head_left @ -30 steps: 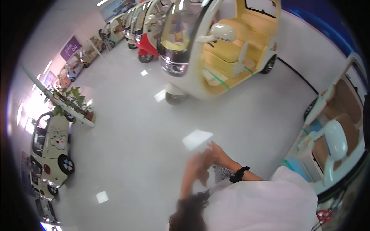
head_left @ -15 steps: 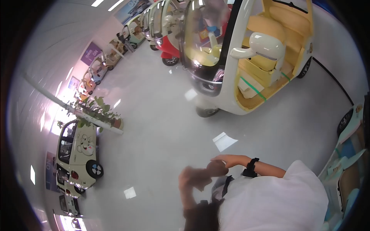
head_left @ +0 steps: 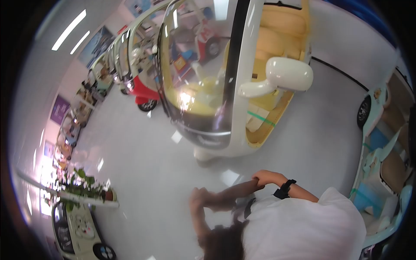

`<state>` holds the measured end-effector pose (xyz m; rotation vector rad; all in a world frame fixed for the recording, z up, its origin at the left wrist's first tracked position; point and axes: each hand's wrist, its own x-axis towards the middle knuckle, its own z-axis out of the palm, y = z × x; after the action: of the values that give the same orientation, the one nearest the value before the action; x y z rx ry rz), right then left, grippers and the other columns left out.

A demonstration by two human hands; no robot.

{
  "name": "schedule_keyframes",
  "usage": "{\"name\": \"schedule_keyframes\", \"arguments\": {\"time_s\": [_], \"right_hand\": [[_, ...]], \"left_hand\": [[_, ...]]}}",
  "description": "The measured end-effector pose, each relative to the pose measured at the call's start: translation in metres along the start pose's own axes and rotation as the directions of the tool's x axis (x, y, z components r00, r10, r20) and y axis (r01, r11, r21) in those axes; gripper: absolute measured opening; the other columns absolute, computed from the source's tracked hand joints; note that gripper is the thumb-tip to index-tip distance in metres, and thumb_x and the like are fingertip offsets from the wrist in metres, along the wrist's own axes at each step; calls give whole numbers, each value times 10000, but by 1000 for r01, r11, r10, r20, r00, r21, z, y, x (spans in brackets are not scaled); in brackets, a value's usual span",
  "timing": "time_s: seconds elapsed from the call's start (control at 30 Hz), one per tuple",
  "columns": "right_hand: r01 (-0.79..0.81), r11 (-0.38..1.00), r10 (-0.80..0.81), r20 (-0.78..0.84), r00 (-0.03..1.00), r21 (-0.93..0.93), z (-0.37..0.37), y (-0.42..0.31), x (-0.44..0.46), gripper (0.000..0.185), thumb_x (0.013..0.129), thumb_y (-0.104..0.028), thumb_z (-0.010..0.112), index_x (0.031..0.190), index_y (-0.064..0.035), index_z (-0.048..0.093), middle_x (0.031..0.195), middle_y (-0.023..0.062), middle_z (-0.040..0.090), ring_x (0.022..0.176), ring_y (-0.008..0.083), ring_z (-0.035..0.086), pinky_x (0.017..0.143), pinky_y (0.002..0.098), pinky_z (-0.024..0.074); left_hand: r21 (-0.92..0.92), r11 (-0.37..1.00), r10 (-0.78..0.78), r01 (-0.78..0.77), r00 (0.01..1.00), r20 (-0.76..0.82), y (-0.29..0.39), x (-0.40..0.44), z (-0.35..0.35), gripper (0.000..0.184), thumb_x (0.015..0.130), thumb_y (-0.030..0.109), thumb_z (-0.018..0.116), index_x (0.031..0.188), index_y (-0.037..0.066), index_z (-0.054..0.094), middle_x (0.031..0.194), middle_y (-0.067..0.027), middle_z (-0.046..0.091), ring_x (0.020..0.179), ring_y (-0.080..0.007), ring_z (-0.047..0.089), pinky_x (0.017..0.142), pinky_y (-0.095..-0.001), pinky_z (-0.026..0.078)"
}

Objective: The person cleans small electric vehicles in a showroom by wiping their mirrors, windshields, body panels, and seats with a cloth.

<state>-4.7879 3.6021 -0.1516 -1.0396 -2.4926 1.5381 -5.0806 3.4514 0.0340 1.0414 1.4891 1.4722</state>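
A brown cloth (head_left: 236,192) is stretched between my two hands in front of my white shirt, its surface smeared by motion. My right hand (head_left: 265,177), with a black band on the wrist, is closed on the cloth's right end. At the other end, my left hand (head_left: 198,198) is closed around it, blurred, with the fingers hard to make out. Both hands are in the air above the grey floor. The nearest vehicle is a cream three-wheeler (head_left: 240,134) with a yellow interior, beyond my hands and touching neither.
A white mirror (head_left: 289,73) juts from the three-wheeler's side. To the right stands a mint-green vehicle (head_left: 368,138). A red vehicle (head_left: 145,89) and others line the back. At left are potted plants (head_left: 82,184) by a white pole (head_left: 86,199) and a small car (head_left: 76,232).
The view has turned and come closer to the cream three-wheeler, which looks larger and further left. The cloth, bunched before, is now drawn out longer between my hands.
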Motion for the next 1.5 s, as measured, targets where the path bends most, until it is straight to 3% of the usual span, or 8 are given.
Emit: {"name": "schedule_keyframes", "arguments": {"time_s": [0.23, 0.4, 0.63, 0.73, 0.93, 1.1, 1.3, 1.5], "right_hand": [[-187, 982, 168, -377, 911, -13, -125, -62, -4, 247, 773, -247, 737, 923, -53, 706, 805, 147, 690, 738, 298, 657, 672, 392, 501], [-354, 922, 177, -641, 747, -158, -196, -112, -41, 280, 779, -296, 716, 969, -91, 727, 808, 154, 711, 753, 363, 682, 690, 427, 535], [-503, 809, -175, -942, 288, -304, -343, -229, -75, 263, 865, -120, 598, 1099, -112, 719, 793, 171, 693, 657, 322, 681, 628, 381, 550], [-326, 913, -188, -963, 192, -243, -418, -267, -79, 261, 1004, -174, 549, 1185, -26, 664, 843, 94, 728, 730, 137, 700, 687, 296, 553], [563, 737, -436, -899, -27, -374, -583, -299, -52, 384, 982, -152, 560, 1334, -2, 519, 1272, 192, 605, 1197, 307, 591, 1026, 440, 471], [-73, 685, -698, -624, -352, -725, -679, -334, 1, 443, 890, -173, 693, 1256, 19, 534, 1151, 217, 671, 1108, 315, 647, 941, 402, 514], [-521, 566, -553, -763, 333, -638, -770, -283, 70, 717, 876, -527, 685, 1336, 6, 553, 1201, 228, 673, 1136, 333, 667, 965, 424, 521], [-636, 423, -279, -760, 587, -646, -794, -273, 91, 1011, 812, -535, 753, 1541, -26, 273, 1372, 288, 554, 1284, 412, 533, 1049, 445, 436]], "left_hand": [[-156, 987, 66, -48, 991, 116, 31, 169, -29, 151, 925, 186, 567, 908, 50, 503, 887, -3, 468, 858, -113, 449, 815, -247, 393], [279, 911, 205, -304, 921, 332, 83, 262, -10, 135, 965, 118, 582, 958, 2, 512, 903, -24, 497, 846, -122, 466, 788, -274, 419], [351, 613, 596, -707, 706, 381, 179, 394, 43, 231, 949, 126, 651, 1130, -17, 635, 792, -84, 600, 576, -156, 553, 529, -285, 440], [51, 842, 469, -536, 777, 419, 238, 443, 64, 234, 952, 120, 640, 1147, -10, 637, 737, -30, 600, 458, -105, 527, 401, -221, 390], [30, 819, 519, -573, 763, 385, 371, 519, 134, 478, 983, 65, 593, 1412, 18, 386, 859, -83, 644, 555, -98, 616, 411, -197, 435], [-363, 640, 768, -677, 577, 277, 407, 616, 208, 542, 946, -74, 517, 1457, 46, 382, 1226, -228, 607, 861, -277, 736, 779, -340, 627], [201, 269, 760, -942, 336, 556, 352, 680, 310, 531, 928, 237, 633, 1365, -37, 508, 1227, -258, 643, 1123, -397, 640, 989, -441, 502], [525, -45, 864, -850, 231, 448, 292, 731, 365, 829, 943, 563, 579, 1433, -80, 397, 1479, -319, 404, 1217, -509, 530, 1052, -499, 434]]}}
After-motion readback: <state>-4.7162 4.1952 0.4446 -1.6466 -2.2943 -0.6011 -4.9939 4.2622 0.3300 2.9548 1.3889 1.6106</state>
